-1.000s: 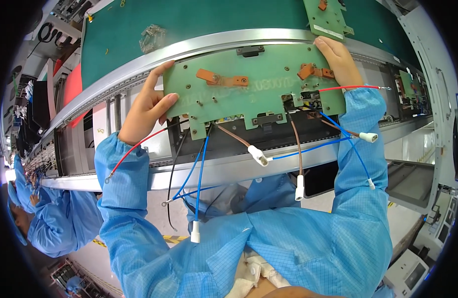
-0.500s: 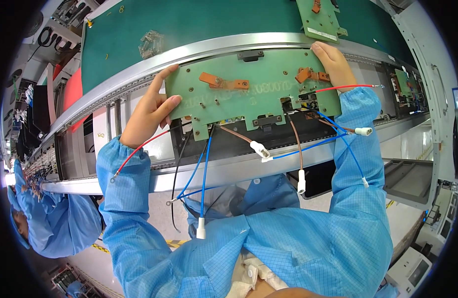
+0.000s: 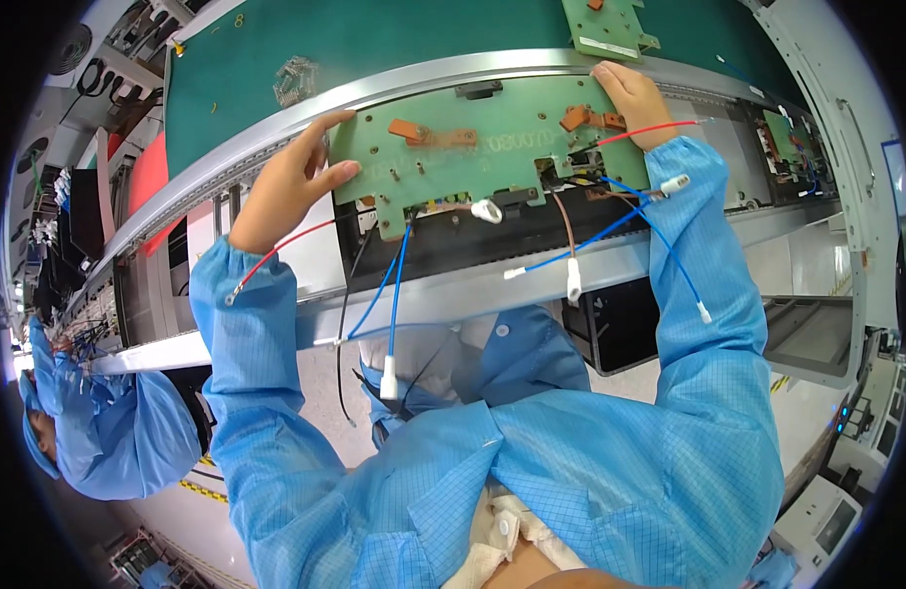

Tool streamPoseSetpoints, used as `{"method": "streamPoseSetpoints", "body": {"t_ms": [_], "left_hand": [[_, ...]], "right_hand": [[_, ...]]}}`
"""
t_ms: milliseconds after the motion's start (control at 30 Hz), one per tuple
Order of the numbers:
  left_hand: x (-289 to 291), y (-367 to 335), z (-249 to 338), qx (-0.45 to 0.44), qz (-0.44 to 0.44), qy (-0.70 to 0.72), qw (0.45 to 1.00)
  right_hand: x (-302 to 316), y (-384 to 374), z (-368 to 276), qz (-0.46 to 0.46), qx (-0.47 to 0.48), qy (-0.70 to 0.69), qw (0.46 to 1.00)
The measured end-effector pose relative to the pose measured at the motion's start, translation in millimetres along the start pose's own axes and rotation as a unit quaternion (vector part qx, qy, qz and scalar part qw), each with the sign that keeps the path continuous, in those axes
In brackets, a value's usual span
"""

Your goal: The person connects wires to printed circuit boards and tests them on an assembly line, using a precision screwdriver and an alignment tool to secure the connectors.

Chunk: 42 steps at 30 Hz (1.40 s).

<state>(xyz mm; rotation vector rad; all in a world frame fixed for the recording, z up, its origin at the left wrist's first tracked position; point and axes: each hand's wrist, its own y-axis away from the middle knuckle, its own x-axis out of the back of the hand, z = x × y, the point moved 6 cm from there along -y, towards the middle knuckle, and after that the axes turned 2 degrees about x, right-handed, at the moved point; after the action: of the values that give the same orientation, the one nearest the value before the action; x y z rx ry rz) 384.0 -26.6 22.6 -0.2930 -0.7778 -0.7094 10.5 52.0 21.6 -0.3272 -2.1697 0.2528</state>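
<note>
A long green fixture plate (image 3: 517, 128) lies across a black tray (image 3: 453, 234) on the conveyor line. My left hand (image 3: 294, 187) grips the plate's left end, its thumb on the top face and its fingers around the far corner. At the far right corner, my right hand (image 3: 634, 106) curls over the plate's edge. Two orange-brown clamp levers (image 3: 451, 137) (image 3: 592, 119) sit on the plate. From beneath it stick out red wires (image 3: 286, 241), blue wires (image 3: 401, 294) and brown wires (image 3: 568, 231), several tipped with white connectors. Most of the tray's inside is hidden under the plate.
Metal rails (image 3: 443, 69) run along both sides of the tray. On the green mat (image 3: 404, 29) beyond lie a pile of small metal parts (image 3: 296, 80) and another green plate (image 3: 607, 27). A co-worker in blue (image 3: 119, 432) is at the left. A dark bin (image 3: 610, 329) stands below the near rail.
The whole view has shifted a little, so the plate and hands appear farther left and higher. Some loose wire ends have swung, the middle brown one upward. Both hands keep their hold.
</note>
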Motion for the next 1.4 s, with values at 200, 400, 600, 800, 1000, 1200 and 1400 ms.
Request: {"method": "streamPoseSetpoints", "body": {"t_ms": [200,400,600,800,1000,1200,1400], "left_hand": [[-6,-38,-7,-0.049,-0.033,-0.062,0.996],[-14,-62,-10,-0.056,-0.069,-0.058,0.994],[-25,-79,-7,-0.001,-0.066,0.035,0.997],[-53,-95,11,-0.101,0.078,-0.224,0.966],[-51,-90,29,-0.137,0.163,-0.25,0.945],[-56,-91,34,-0.135,0.17,-0.304,0.928],[-65,-77,34,-0.15,0.162,-0.264,0.939]], "right_hand": [[-16,-26,18,-0.003,0.042,-0.114,0.993],[-25,-32,4,-0.02,0.081,-0.116,0.99],[-25,-39,7,-0.042,0.149,0.088,0.984],[-16,-34,-3,-0.031,0.153,0.096,0.983],[-1,-31,-7,-0.032,0.165,0.107,0.98],[6,-24,-4,-0.044,0.146,0.022,0.988],[-3,-6,-8,-0.064,0.137,0.013,0.988]]}}
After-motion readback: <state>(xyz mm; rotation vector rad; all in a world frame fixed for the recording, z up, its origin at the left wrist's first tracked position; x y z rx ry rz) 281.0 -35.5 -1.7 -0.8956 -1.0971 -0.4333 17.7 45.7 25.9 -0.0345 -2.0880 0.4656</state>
